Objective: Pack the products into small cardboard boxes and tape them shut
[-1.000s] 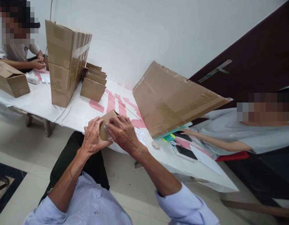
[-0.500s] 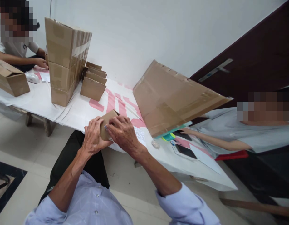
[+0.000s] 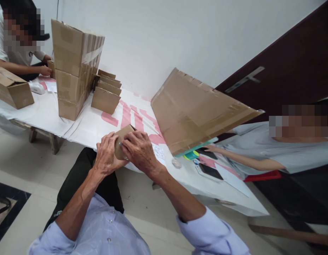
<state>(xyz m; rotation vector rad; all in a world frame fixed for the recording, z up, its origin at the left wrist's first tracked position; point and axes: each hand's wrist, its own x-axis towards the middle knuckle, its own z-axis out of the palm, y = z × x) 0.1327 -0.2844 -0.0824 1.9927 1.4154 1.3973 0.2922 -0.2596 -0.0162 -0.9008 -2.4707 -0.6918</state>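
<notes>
A small brown cardboard box (image 3: 120, 144) is held between both hands at the near edge of the table. My left hand (image 3: 107, 153) grips its left side, fingers over the far edge and thumb along the near side. My right hand (image 3: 137, 148) is closed over the box's right side, fingers curled and pressed to its face. A small pale or bluish bit (image 3: 120, 143) shows at the right fingertips; I cannot make out what it is. The right hand hides much of the box.
Stacked cardboard boxes (image 3: 69, 74) and several small open boxes (image 3: 105, 101) stand on the white-covered table (image 3: 81, 132). A large cardboard panel (image 3: 196, 109) leans to the right, beside a phone (image 3: 211, 171) and green tape roll (image 3: 192, 155). Co-workers sit at left and right.
My hands and the box have hardly moved. The co-worker at the left has leaned further in, and their hand now holds a small box nearer the stack.
</notes>
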